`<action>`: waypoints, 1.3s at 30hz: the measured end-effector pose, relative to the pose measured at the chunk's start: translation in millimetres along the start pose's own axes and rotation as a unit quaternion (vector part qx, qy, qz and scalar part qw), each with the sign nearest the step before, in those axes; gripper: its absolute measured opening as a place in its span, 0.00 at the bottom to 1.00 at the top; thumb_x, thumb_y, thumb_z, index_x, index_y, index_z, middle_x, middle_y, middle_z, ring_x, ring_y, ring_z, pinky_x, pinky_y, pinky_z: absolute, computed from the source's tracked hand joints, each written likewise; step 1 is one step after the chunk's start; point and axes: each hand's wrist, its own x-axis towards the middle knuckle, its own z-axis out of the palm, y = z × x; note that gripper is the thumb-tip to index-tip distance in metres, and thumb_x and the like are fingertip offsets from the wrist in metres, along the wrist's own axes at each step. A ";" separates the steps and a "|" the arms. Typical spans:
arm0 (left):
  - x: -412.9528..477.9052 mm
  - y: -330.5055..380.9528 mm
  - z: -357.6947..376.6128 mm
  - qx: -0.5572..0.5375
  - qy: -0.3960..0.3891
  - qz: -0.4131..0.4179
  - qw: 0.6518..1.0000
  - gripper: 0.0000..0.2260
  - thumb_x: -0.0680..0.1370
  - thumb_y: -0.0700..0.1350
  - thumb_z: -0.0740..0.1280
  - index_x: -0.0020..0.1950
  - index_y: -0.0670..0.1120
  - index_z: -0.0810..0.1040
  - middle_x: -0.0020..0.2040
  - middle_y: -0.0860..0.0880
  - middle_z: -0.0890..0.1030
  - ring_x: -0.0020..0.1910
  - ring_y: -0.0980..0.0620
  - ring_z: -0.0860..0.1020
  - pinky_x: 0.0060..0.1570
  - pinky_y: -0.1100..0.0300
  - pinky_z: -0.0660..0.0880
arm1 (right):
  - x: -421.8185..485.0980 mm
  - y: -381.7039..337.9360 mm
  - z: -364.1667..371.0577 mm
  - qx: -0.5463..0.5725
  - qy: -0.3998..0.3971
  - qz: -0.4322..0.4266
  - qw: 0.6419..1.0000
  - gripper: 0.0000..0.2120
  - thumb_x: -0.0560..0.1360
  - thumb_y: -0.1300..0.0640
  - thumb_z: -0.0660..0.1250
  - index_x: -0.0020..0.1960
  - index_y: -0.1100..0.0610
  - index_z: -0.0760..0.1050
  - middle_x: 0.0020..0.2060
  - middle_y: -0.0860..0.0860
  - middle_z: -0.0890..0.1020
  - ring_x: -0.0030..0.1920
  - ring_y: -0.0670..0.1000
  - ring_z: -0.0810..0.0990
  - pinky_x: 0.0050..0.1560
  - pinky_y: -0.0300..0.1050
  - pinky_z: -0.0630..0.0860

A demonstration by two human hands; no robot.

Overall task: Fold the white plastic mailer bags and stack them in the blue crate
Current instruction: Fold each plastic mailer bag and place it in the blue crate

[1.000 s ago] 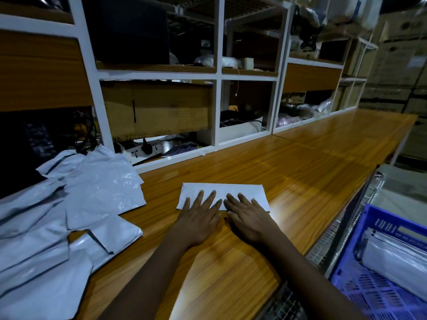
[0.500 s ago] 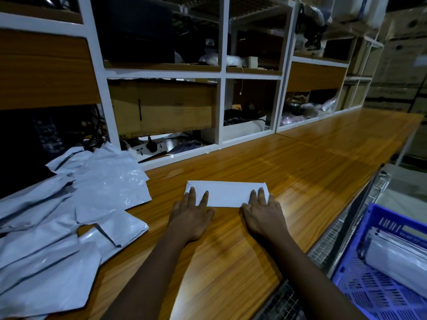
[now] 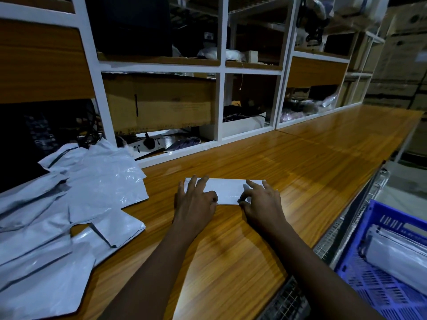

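Note:
A folded white mailer bag (image 3: pixel 227 190) lies flat as a long strip on the wooden table (image 3: pixel 300 162). My left hand (image 3: pixel 196 202) covers its left end, thumb pinching the near edge. My right hand (image 3: pixel 261 200) pinches the near edge at the right end, fingers resting on top. A loose heap of unfolded white mailer bags (image 3: pixel 57 211) spreads over the table's left side. At the lower right stands the blue crate (image 3: pixel 360 273), below table level, with folded bags (image 3: pixel 399 252) stacked inside.
White shelving (image 3: pixel 220 88) with a cardboard box (image 3: pixel 161 102), a power strip (image 3: pixel 147 144) and cables runs along the table's far edge. A wire mesh rack (image 3: pixel 342 229) sits between the table edge and the crate.
Both hands slid apart along the folded bag to its ends, then curled from flat pressing into pinching its near edge. The view shifted slightly.

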 end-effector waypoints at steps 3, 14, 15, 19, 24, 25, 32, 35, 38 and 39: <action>5.0 0.3 3.4 0.001 0.004 0.000 1.000 0.10 0.79 0.56 0.65 0.56 0.56 0.82 0.78 0.50 0.63 0.78 0.47 0.55 0.75 0.40 0.49 | 1.1 1.1 4.6 -0.025 -0.015 -0.023 0.999 0.15 0.81 0.52 0.61 0.66 0.51 0.73 0.77 0.48 0.63 0.79 0.58 0.53 0.75 0.66 0.52; 10.4 10.0 2.4 0.058 0.120 0.019 0.991 0.04 0.73 0.43 0.75 0.47 0.50 0.85 0.64 0.45 0.79 0.69 0.40 0.71 0.65 0.32 0.65 | -4.3 0.0 -1.0 -0.030 0.057 -0.068 0.996 0.18 0.79 0.46 0.54 0.64 0.52 0.71 0.76 0.53 0.65 0.77 0.59 0.57 0.75 0.65 0.49; 10.1 12.4 0.6 0.052 0.135 0.022 0.989 0.04 0.74 0.43 0.74 0.47 0.49 0.84 0.65 0.45 0.79 0.70 0.39 0.70 0.65 0.31 0.65 | -4.7 -1.6 -3.8 -0.044 0.062 -0.065 0.995 0.20 0.78 0.44 0.53 0.64 0.50 0.72 0.76 0.52 0.64 0.78 0.59 0.56 0.75 0.65 0.47; 9.5 26.1 -8.8 0.038 0.168 0.049 0.984 0.03 0.75 0.42 0.72 0.48 0.48 0.82 0.64 0.44 0.78 0.70 0.37 0.70 0.65 0.29 0.63 | -6.1 -4.2 -17.5 -0.073 0.105 -0.075 0.989 0.21 0.76 0.45 0.50 0.53 0.50 0.80 0.75 0.54 0.68 0.77 0.63 0.57 0.75 0.67 0.47; 16.6 48.4 -20.5 0.034 0.191 0.048 0.980 0.06 0.78 0.48 0.66 0.49 0.49 0.82 0.66 0.43 0.77 0.71 0.38 0.69 0.68 0.29 0.60 | -4.8 11.0 -39.3 -0.084 0.138 -0.039 0.986 0.21 0.77 0.45 0.48 0.45 0.52 0.78 0.73 0.54 0.71 0.77 0.63 0.58 0.75 0.68 0.47; 19.5 54.5 -22.2 0.033 0.187 0.043 0.981 0.09 0.79 0.50 0.63 0.50 0.49 0.82 0.68 0.44 0.76 0.72 0.38 0.68 0.69 0.29 0.57 | -5.2 17.3 -45.1 -0.087 0.145 -0.031 0.985 0.21 0.77 0.45 0.48 0.45 0.52 0.77 0.72 0.54 0.72 0.77 0.64 0.58 0.75 0.69 0.48; 59.2 134.4 -20.7 0.017 0.141 0.119 0.983 0.11 0.81 0.51 0.59 0.46 0.51 0.80 0.74 0.45 0.69 0.77 0.39 0.59 0.71 0.29 0.50 | -11.7 89.4 -94.5 -0.109 0.194 0.050 0.974 0.25 0.73 0.43 0.48 0.37 0.53 0.80 0.67 0.54 0.77 0.75 0.62 0.62 0.74 0.62 0.47; 81.1 189.8 -11.5 -0.017 0.114 0.161 0.980 0.13 0.82 0.50 0.56 0.47 0.51 0.79 0.77 0.46 0.65 0.78 0.39 0.54 0.72 0.31 0.44 | -27.6 140.2 -115.6 -0.119 0.209 0.087 0.967 0.24 0.73 0.45 0.50 0.37 0.54 0.82 0.66 0.54 0.78 0.74 0.62 0.64 0.74 0.61 0.50; 95.4 252.2 7.2 -0.043 0.100 0.227 0.968 0.12 0.82 0.49 0.58 0.49 0.49 0.80 0.76 0.44 0.65 0.78 0.38 0.54 0.71 0.30 0.44 | -55.0 197.3 -132.4 -0.136 0.218 0.135 0.957 0.26 0.72 0.46 0.50 0.38 0.56 0.83 0.64 0.54 0.80 0.73 0.62 0.66 0.72 0.62 0.56; 98.4 274.5 14.3 -0.050 0.101 0.250 0.962 0.11 0.82 0.49 0.59 0.49 0.49 0.81 0.76 0.44 0.65 0.78 0.37 0.55 0.71 0.30 0.45 | -65.6 217.0 -136.2 -0.146 0.216 0.156 0.953 0.26 0.71 0.46 0.49 0.39 0.57 0.84 0.64 0.54 0.80 0.72 0.63 0.67 0.72 0.62 0.58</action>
